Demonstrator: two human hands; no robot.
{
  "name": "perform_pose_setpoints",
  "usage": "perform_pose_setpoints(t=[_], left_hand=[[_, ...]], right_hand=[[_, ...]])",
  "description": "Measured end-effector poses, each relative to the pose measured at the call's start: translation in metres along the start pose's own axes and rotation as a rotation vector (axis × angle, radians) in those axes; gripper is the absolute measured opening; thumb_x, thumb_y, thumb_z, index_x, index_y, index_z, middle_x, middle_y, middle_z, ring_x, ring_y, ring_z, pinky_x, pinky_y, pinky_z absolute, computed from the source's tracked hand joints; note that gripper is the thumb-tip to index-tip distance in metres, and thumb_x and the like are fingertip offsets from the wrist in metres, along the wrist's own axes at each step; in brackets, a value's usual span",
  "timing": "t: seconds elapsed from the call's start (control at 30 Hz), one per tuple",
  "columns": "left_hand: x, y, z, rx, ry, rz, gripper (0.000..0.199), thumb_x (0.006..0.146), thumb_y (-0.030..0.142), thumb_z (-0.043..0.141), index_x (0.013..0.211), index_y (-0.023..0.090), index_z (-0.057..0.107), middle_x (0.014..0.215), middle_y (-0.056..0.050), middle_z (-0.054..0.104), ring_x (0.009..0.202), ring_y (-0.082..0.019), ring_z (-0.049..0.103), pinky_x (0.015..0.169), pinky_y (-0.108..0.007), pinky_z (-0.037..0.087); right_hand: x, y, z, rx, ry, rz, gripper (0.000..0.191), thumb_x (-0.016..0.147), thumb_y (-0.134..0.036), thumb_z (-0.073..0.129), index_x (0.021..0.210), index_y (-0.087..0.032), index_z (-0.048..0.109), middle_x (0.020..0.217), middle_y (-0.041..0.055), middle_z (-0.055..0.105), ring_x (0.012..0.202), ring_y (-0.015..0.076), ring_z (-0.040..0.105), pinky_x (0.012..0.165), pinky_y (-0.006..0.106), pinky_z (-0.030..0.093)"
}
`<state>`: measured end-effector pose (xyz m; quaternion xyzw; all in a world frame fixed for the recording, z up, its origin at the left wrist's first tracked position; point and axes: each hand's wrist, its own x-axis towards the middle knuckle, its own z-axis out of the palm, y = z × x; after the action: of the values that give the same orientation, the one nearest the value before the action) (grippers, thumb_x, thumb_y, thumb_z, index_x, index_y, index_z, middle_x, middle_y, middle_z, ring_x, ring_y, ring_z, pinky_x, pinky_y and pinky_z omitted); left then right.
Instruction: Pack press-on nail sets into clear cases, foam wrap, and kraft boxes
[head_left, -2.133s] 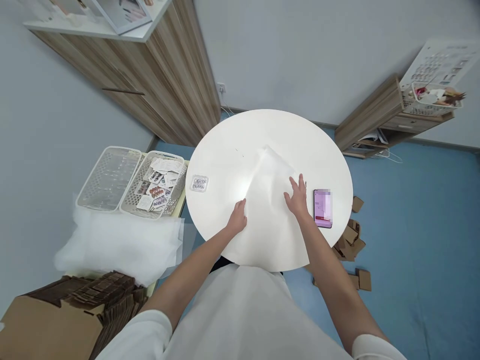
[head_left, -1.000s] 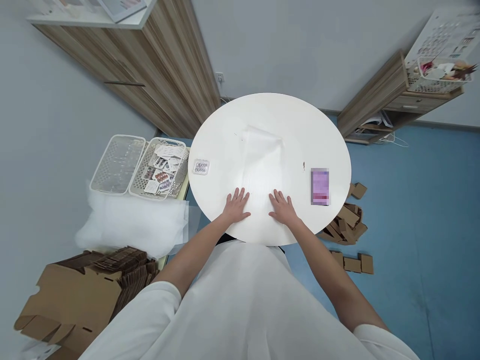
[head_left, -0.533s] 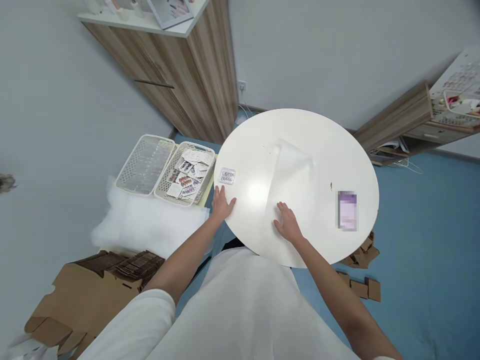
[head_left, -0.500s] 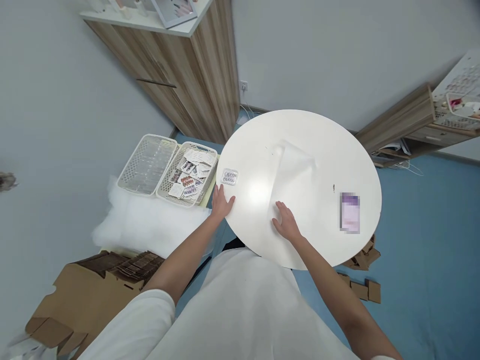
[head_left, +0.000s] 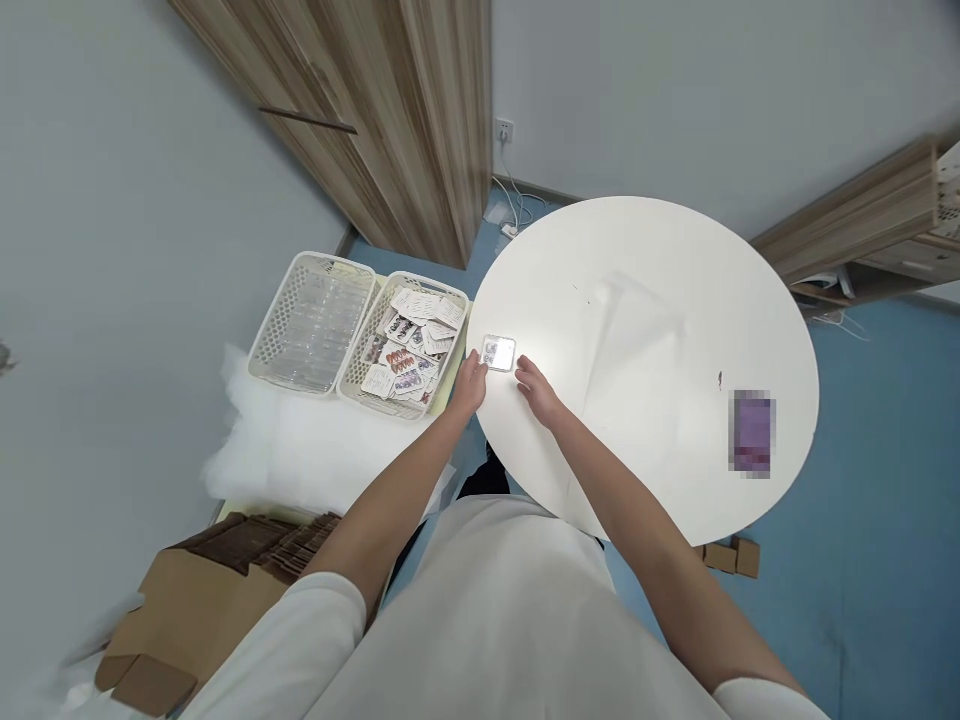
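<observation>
A small clear case with patterned pieces inside is at the left edge of the round white table. My left hand has its fingers closed on the case's left side. Just right of the case, my right hand is open, its fingers apart and not touching it. A translucent sheet lies flat on the table, to the right of my right hand. Farther right is a blurred purple rectangular item.
Left of the table stand a white basket of printed cards and another of clear plastic cases. White wrapping material and cardboard boxes are nearer me. A wooden cabinet stands behind.
My left hand has taken hold of the clear case. My right hand has moved left from the sheet toward the case. The camera view has shifted, with the table farther right.
</observation>
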<state>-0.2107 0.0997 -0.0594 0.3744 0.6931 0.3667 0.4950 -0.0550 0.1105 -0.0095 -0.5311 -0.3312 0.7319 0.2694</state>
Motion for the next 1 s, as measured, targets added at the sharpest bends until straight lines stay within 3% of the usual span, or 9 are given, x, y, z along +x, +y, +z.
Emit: perform_pose_setpoints(t=[0.17, 0.4, 0.53, 0.67, 0.83, 1.0], left_hand=[[-0.005, -0.001, 0.004, -0.113, 0.023, -0.065, 0.041, 0.082, 0.034, 0.038, 0.119, 0.02, 0.049, 0.132, -0.006, 0.042, 0.12, -0.021, 0.04, 0.096, -0.032, 0.035], [-0.036, 0.014, 0.027, -0.257, -0.006, -0.058, 0.038, 0.079, 0.031, 0.04, 0.112, 0.018, 0.054, 0.124, -0.007, 0.05, 0.114, -0.021, 0.046, 0.094, -0.035, 0.039], [-0.07, 0.027, 0.062, -0.238, -0.077, 0.026, 0.037, 0.08, 0.03, 0.037, 0.109, 0.017, 0.056, 0.12, -0.007, 0.054, 0.109, -0.02, 0.05, 0.091, -0.034, 0.042], [-0.112, 0.032, 0.112, -0.163, -0.199, 0.035, 0.037, 0.081, 0.03, 0.036, 0.109, 0.016, 0.056, 0.119, -0.008, 0.054, 0.108, -0.019, 0.052, 0.091, -0.033, 0.042], [-0.157, 0.017, 0.166, -0.114, -0.298, -0.009, 0.035, 0.077, 0.026, 0.043, 0.107, 0.017, 0.057, 0.124, -0.007, 0.052, 0.113, -0.021, 0.047, 0.091, -0.033, 0.042], [-0.181, -0.003, 0.19, 0.022, -0.334, -0.028, 0.035, 0.077, 0.025, 0.042, 0.107, 0.017, 0.058, 0.125, -0.006, 0.051, 0.112, -0.02, 0.048, 0.09, -0.031, 0.042]], right_hand=[[0.001, 0.003, 0.006, 0.045, -0.028, -0.046, 0.054, 0.075, -0.034, 0.051, 0.127, -0.028, 0.039, 0.137, -0.004, 0.036, 0.125, 0.0184, 0.033, 0.105, 0.037, 0.024], [-0.037, 0.006, -0.033, -0.112, 0.054, -0.095, 0.058, 0.073, -0.036, 0.055, 0.128, -0.026, 0.039, 0.136, 0.0005, 0.038, 0.119, 0.0192, 0.039, 0.101, 0.035, 0.03], [-0.079, 0.008, -0.074, -0.213, 0.084, -0.164, 0.057, 0.073, -0.036, 0.055, 0.127, -0.029, 0.039, 0.134, 0.0008, 0.039, 0.116, 0.0193, 0.041, 0.099, 0.037, 0.033], [-0.134, 0.024, -0.127, -0.265, 0.136, -0.188, 0.054, 0.074, -0.035, 0.053, 0.126, -0.03, 0.04, 0.134, 0.0013, 0.038, 0.115, 0.0188, 0.043, 0.098, 0.037, 0.035], [-0.188, 0.062, -0.182, -0.295, 0.176, -0.154, 0.053, 0.074, -0.034, 0.053, 0.126, -0.03, 0.04, 0.134, 0.0025, 0.037, 0.115, 0.0189, 0.044, 0.097, 0.036, 0.037], [-0.205, 0.092, -0.206, -0.287, 0.155, -0.139, 0.053, 0.072, -0.028, 0.054, 0.124, -0.027, 0.042, 0.132, 0.004, 0.038, 0.113, 0.0195, 0.046, 0.096, 0.036, 0.038]])
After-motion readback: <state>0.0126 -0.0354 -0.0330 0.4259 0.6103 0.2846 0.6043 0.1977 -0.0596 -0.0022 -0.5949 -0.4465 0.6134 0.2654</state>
